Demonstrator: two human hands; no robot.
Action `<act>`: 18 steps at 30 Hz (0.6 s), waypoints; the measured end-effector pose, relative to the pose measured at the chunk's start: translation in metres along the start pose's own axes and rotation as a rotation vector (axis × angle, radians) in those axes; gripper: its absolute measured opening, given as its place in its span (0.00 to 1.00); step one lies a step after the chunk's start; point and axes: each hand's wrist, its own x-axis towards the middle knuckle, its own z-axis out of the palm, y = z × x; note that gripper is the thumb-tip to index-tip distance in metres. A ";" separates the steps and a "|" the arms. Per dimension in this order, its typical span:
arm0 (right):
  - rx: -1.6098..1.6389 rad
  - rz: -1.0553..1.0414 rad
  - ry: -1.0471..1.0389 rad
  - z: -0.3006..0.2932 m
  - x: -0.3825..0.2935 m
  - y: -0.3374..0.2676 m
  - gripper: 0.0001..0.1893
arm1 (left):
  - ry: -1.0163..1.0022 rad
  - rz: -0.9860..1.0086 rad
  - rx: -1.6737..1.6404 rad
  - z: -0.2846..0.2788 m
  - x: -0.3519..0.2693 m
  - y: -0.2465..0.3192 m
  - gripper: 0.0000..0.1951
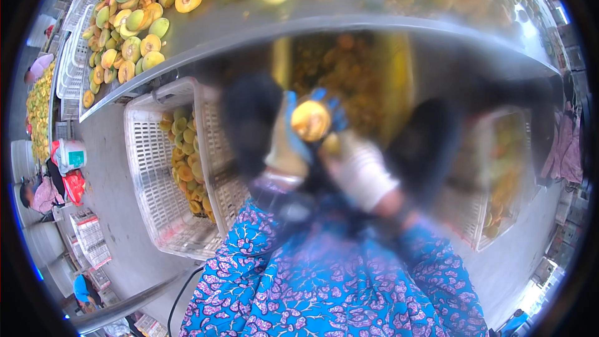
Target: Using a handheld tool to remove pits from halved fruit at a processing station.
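Both my hands are gloved and close together above my lap. My left hand (289, 142), in a light glove with blue fingertips, is closed around a halved fruit (310, 120) whose orange cut face points up. Against the fruit's right side are the blue fingertips of my right hand (353, 154), in a whitish knitted glove. A second, greenish fruit piece (331, 144) shows just below, near my right palm; whether that hand grips it is blurred. Beyond my hands, halved green and orange fruit (140, 32) lies heaped on a metal table (215, 32).
A white plastic crate (154, 224) with halved fruit stands on the left, another crate (482, 206) on the right. Between my knees a yellow-sided container (398, 75) holds blurred fruit. A metal bar (140, 297) crosses the lower left. Other people sit far left, beside another fruit-covered table.
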 end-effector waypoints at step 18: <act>-0.098 -0.083 -0.233 -0.002 0.000 -0.010 0.12 | 0.080 0.169 0.174 -0.005 -0.003 -0.012 0.20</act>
